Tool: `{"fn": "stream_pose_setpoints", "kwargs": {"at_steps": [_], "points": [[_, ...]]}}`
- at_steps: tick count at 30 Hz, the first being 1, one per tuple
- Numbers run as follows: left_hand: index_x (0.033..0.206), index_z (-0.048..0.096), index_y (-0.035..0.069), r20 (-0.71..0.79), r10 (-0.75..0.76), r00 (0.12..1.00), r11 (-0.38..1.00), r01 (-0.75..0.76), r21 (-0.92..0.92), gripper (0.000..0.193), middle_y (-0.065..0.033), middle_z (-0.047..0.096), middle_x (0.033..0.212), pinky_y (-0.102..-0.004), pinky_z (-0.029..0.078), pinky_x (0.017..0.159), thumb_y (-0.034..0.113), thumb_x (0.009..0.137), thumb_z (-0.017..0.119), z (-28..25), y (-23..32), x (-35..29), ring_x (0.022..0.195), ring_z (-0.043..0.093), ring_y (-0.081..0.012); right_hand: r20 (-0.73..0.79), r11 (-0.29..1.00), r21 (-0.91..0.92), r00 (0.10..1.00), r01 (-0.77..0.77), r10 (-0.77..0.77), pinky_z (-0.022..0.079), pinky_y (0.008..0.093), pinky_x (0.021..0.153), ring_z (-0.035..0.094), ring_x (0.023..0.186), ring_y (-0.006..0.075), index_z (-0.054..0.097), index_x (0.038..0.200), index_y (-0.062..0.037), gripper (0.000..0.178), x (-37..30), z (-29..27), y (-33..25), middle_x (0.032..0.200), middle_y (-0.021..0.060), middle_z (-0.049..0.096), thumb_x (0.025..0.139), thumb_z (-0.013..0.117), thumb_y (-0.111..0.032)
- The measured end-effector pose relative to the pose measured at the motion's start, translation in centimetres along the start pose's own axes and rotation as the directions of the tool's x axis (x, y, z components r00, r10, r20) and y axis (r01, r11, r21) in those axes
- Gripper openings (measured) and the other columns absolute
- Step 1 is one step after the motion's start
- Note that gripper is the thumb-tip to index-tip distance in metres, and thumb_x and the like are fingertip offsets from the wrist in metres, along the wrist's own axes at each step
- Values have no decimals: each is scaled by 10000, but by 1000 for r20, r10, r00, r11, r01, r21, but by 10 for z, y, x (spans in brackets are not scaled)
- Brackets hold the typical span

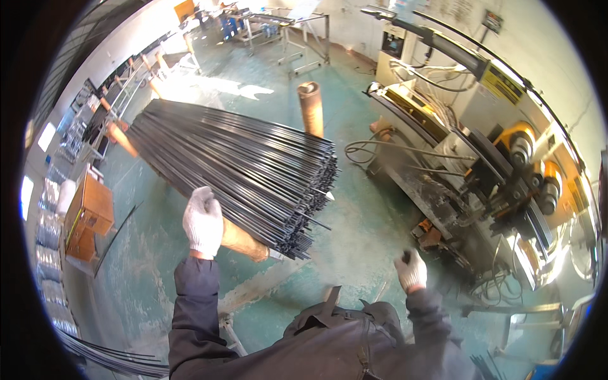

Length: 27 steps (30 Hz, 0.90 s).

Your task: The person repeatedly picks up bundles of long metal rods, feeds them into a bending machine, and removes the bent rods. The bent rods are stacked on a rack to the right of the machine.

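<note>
A large stack of thin black rods (234,158) lies across a rack, with the near-right ends bunched unevenly. One rod and a pale pointed tip (329,196) stick out past the others. My left hand (202,223), in a white knitted glove, is at the stack's near-left edge with its fingers curled in; what they hold, if anything, is hidden. Away from the stack, my right hand (411,270), also gloved, is closed at waist height to the right. A dark spot shows at its curled fingers, too small to name.
Brown wrapped posts (311,109) flank the stack; one lower wrapped bar (244,240) is beside my left hand. A machine (437,145) with cables stands at right. A wooden cabinet (90,212) is at left, and more rods (111,354) lie at lower left.
</note>
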<state>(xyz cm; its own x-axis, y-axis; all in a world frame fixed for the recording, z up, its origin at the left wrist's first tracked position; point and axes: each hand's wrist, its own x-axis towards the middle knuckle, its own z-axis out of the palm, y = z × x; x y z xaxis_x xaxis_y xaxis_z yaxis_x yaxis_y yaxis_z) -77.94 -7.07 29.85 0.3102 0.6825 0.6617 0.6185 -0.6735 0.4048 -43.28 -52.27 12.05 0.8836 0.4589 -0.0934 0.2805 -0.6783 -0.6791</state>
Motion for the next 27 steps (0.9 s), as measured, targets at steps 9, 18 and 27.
{"fn": "stream_pose_setpoints", "kwargs": {"at_steps": [9, 18, 27], "points": [[976, 830, 169, 105, -43, 994, 954, 9, 299, 118, -119, 819, 948, -527, 639, 779, 247, 957, 743, 21, -30, 15, 848, 786, -385, 319, 800, -212, 814, 561, -486, 534, 531, 1157, 636, 1369, 435, 597, 1548, -63, 822, 163, 177, -267, 1437, 212, 703, 886, 931, -418], [1018, 807, 58, 113, -242, 964, 942, 205, 266, 134, -177, 793, 971, -507, 634, 833, 167, 955, 761, 22, -10, 38, 894, 769, -426, 433, 705, -449, 824, 549, -366, 497, 493, 1229, 577, 1459, 408, 588, 1493, -8, 990, 291, 284, -371, 1508, 265, 638, 840, 938, -664], [1066, 807, 13, 160, -445, 881, 853, 362, 376, 141, -187, 809, 1042, -452, 643, 915, 124, 984, 777, 29, -6, 46, 976, 795, -390, 694, 646, -274, 611, 713, -381, 640, 516, 1018, 790, 1171, 436, 754, 1263, 9, 528, 309, 319, -371, 1229, 254, 809, 1004, 836, -444]]}}
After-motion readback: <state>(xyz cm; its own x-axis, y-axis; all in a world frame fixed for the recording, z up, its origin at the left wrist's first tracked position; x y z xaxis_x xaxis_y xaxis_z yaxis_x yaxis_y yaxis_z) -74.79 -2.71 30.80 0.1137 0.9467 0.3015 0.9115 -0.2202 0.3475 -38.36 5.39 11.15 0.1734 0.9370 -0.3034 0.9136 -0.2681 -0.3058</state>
